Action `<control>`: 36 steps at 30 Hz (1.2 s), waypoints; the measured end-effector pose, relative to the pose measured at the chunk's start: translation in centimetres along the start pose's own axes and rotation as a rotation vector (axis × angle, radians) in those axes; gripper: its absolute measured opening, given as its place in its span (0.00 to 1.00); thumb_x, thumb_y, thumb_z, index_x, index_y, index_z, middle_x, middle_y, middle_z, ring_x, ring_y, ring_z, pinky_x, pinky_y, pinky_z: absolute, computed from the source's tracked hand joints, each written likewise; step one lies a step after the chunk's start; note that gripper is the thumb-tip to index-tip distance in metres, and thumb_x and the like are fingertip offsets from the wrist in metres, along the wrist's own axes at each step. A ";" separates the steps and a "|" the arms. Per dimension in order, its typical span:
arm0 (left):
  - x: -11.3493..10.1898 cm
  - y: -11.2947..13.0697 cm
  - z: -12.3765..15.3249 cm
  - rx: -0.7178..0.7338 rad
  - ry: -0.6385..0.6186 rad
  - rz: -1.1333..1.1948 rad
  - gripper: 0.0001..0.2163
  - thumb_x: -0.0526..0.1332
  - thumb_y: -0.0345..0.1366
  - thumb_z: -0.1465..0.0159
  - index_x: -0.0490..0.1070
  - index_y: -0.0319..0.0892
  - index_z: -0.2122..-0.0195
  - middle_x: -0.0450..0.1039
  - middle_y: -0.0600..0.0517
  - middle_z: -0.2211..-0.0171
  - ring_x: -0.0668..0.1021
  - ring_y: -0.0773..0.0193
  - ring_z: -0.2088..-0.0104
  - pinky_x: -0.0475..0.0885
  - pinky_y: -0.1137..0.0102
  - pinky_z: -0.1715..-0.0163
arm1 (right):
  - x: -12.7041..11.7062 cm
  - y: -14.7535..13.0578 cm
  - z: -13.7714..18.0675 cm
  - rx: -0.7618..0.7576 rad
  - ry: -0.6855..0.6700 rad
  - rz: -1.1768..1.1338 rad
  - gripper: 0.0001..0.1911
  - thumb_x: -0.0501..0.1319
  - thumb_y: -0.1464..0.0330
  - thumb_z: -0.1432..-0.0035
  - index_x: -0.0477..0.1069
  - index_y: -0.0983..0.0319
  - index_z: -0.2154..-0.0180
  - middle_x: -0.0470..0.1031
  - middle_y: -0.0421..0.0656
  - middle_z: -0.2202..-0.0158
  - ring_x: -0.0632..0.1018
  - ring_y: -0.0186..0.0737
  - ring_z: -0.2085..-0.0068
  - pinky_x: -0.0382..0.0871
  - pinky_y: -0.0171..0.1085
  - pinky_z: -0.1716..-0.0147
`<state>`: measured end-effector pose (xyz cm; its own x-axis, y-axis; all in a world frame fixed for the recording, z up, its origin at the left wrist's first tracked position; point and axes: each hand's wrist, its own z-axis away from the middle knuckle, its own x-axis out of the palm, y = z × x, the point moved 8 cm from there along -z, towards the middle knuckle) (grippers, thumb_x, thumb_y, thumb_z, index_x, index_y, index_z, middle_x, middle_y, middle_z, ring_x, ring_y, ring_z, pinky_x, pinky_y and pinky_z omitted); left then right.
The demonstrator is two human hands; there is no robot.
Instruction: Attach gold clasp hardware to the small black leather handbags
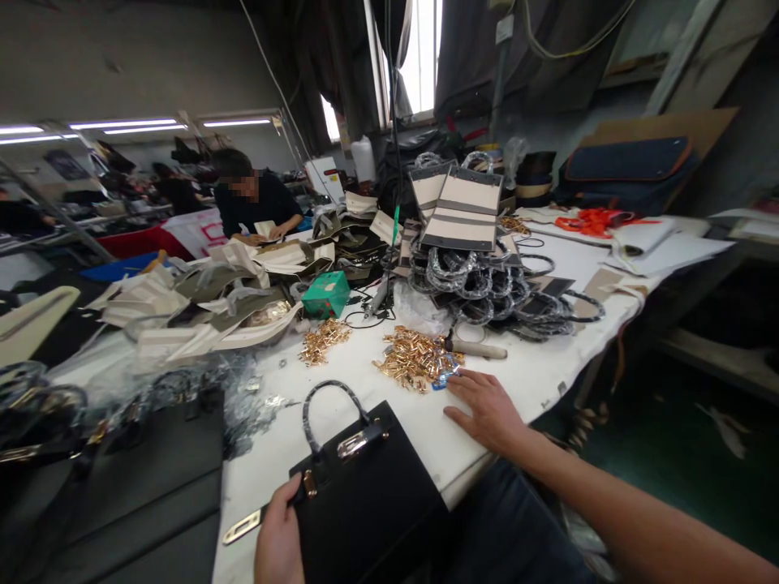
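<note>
Your left hand (280, 531) is closed around the near-left edge of a black handbag (371, 503), thumb along the front; the fingers behind are hidden. The bag lies immediately to the right of that hand and on the near, left side of your right hand (487, 410). Its top edge slants from near left to far right, and its body runs back toward your lap. Your left hand is the nearer to it; your right does not touch it.

Your right hand is spread, palm down, over the white tabletop (529, 377). Its fingertips reach a blue packet (444, 378) at the edge of a gold hardware pile (409, 357); whether they touch it, you cannot be told from this angle. The pile lies beyond the bag, ahead and slightly left of your right hand.

Materials: the bag is smooth and matte, with an arched top handle (333, 384) in glossy clear film, a shiny metal clasp plate (353, 443) and a gold-toned fitting (310, 484). A slotted metal strap end (242, 527) projects past your left hand. The gold pieces are small and loose. A pale-handled tool (484, 349) lies beside them; a crumpled-looking green box (327, 294) stands farther back, left of striped cream-and-black bags (466, 215).
</note>
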<state>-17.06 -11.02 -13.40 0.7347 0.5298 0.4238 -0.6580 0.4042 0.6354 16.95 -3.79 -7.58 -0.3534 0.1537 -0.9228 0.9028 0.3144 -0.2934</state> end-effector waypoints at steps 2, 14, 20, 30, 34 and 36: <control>0.4 -0.3 0.3 -0.032 -0.022 0.012 0.15 0.61 0.32 0.43 0.78 0.39 0.54 0.82 0.50 0.74 0.84 0.48 0.67 0.79 0.55 0.57 | 0.0 0.4 -0.3 0.002 0.000 0.033 0.22 0.59 0.56 0.36 0.72 0.57 0.44 0.73 0.45 0.42 0.66 0.54 0.38 0.59 0.54 0.41; 1.8 -0.9 1.1 -0.132 -0.130 0.137 0.15 0.58 0.34 0.40 0.78 0.34 0.56 0.82 0.45 0.72 0.84 0.48 0.68 0.78 0.53 0.57 | -1.6 -0.2 1.4 -0.037 0.240 -0.220 0.16 0.59 0.61 0.36 0.74 0.58 0.49 0.75 0.49 0.47 0.73 0.52 0.44 0.66 0.52 0.45; 2.7 -0.6 2.0 -0.133 -0.215 0.202 0.14 0.58 0.35 0.41 0.79 0.33 0.60 0.82 0.44 0.71 0.84 0.49 0.67 0.77 0.54 0.56 | 2.2 -7.0 2.1 0.162 -0.163 -1.010 0.28 0.62 0.55 0.38 0.64 0.58 0.40 0.75 0.48 0.49 0.79 0.46 0.55 0.74 0.45 0.54; 5.3 2.2 7.0 0.011 -0.260 0.164 0.14 0.62 0.37 0.41 0.78 0.33 0.59 0.82 0.44 0.67 0.83 0.47 0.61 0.76 0.54 0.53 | 1.8 -13.2 3.0 0.226 -0.441 -1.543 0.23 0.64 0.54 0.41 0.73 0.61 0.49 0.80 0.44 0.56 0.79 0.49 0.57 0.73 0.45 0.56; 6.6 4.5 8.7 0.266 -0.230 0.042 0.14 0.67 0.36 0.43 0.77 0.36 0.57 0.82 0.47 0.64 0.82 0.50 0.58 0.74 0.59 0.51 | -0.3 -12.8 2.9 0.234 -0.360 -1.609 0.22 0.65 0.55 0.41 0.73 0.60 0.49 0.81 0.43 0.59 0.80 0.48 0.60 0.72 0.45 0.56; 7.5 5.4 9.6 0.403 -0.266 -0.059 0.17 0.69 0.36 0.43 0.75 0.38 0.53 0.82 0.48 0.60 0.82 0.52 0.56 0.73 0.61 0.50 | -1.0 -12.6 2.8 0.243 -0.345 -1.645 0.22 0.66 0.55 0.42 0.74 0.59 0.49 0.81 0.42 0.60 0.80 0.48 0.61 0.73 0.45 0.57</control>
<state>-13.56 -12.03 -0.57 0.8204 0.2840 0.4963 -0.5359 0.0792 0.8405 6.65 -10.57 -3.65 -0.8492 -0.3709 0.3759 -0.3113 -0.2233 -0.9237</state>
